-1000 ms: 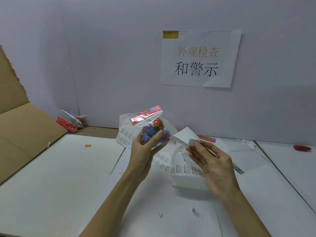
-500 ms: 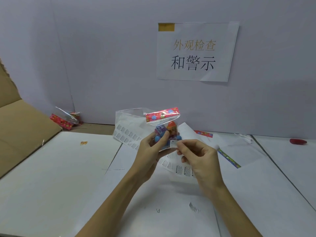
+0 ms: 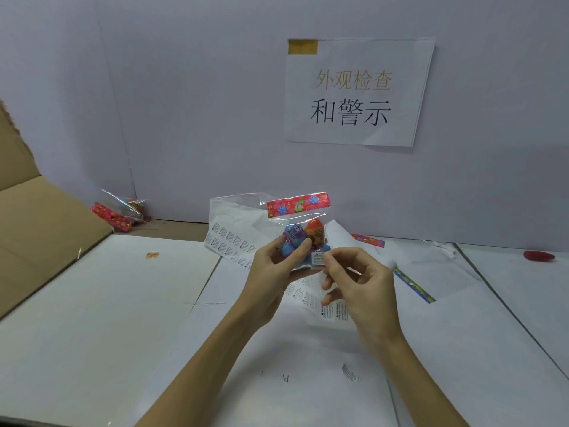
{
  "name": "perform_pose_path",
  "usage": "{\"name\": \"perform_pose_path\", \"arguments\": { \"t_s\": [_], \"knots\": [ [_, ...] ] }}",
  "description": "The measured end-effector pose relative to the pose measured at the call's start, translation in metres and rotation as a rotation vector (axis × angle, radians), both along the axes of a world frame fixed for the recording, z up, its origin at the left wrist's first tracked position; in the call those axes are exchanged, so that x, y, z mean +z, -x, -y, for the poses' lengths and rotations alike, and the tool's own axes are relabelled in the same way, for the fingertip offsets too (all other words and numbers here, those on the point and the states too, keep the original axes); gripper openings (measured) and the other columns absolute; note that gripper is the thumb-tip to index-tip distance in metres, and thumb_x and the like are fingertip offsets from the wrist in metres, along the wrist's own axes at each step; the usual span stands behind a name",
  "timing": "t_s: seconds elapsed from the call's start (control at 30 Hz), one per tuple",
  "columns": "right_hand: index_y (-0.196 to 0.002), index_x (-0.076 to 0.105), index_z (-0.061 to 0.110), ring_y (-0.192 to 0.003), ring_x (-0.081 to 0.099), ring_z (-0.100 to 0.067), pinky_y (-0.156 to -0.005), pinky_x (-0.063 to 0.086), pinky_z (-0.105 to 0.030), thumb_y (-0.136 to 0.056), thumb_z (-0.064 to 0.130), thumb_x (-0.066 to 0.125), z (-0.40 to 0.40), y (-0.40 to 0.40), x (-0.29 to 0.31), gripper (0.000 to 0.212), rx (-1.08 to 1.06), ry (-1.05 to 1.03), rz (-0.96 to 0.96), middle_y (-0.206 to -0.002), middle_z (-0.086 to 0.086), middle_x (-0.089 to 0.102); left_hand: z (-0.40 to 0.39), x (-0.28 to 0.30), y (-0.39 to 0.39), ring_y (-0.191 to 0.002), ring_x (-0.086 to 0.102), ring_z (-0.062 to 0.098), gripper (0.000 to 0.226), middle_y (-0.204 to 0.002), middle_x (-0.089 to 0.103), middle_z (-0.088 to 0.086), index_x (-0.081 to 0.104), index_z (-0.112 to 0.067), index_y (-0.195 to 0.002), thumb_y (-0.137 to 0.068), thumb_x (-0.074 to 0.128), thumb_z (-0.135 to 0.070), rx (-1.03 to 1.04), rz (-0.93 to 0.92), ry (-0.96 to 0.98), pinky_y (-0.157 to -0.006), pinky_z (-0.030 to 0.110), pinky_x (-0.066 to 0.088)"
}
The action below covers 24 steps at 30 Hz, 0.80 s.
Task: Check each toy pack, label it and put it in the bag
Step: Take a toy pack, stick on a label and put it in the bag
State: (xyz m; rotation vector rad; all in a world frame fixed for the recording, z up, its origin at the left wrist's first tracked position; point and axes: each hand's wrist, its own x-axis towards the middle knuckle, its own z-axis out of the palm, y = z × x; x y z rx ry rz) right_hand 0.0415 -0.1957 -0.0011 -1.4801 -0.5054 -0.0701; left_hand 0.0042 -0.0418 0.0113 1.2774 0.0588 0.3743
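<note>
My left hand [image 3: 278, 268] grips a clear toy pack [image 3: 300, 224] with a red flowered header and blue, purple and orange toys inside, held upright above the table. My right hand [image 3: 358, 280] pinches a small white warning label [image 3: 317, 258] against the pack's lower front. Beneath my hands lie white label sheets [image 3: 229, 238] printed with several warning stickers. A second toy pack [image 3: 120, 212] lies at the back left by the wall.
A brown cardboard flap [image 3: 37, 217] rises at the left. White paper sheets [image 3: 107, 303] cover the table. A wall sign [image 3: 357, 90] hangs behind. A red object [image 3: 538, 256] lies far right, a coloured strip [image 3: 414, 286] near my right hand.
My right hand lifted a label off the sheet and brought it left onto the pack's front. The pack has turned more upright in my left hand.
</note>
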Motion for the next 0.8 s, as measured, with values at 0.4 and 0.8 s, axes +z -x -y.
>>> {"name": "perform_pose_path", "arguments": {
  "t_s": [0.4,0.8],
  "knots": [
    [-0.104,0.073,0.017,-0.069,0.073,-0.022,-0.056,0.063,-0.031,-0.093,0.022,0.072,-0.001,-0.002,-0.002,0.012,-0.036,0.033,-0.004,-0.083,0.006,0.075,0.0,0.0,0.0,-0.104,0.076,0.023,0.043,-0.106,0.079,-0.004,0.068,-0.026,-0.118,-0.076,0.077,-0.034,-0.027,0.028,-0.031,-0.079,0.025,0.061],
    [-0.135,0.056,0.038,-0.051,0.062,-0.016,-0.044,0.051,-0.027,-0.094,0.036,0.073,0.014,-0.01,0.005,0.044,-0.125,-0.154,-0.071,-0.076,-0.004,0.068,-0.005,0.0,0.001,-0.107,0.076,0.025,0.049,-0.113,0.078,0.003,0.068,-0.019,-0.122,-0.076,0.084,-0.025,0.0,0.074,-0.051,-0.083,0.023,0.059]
  ]
}}
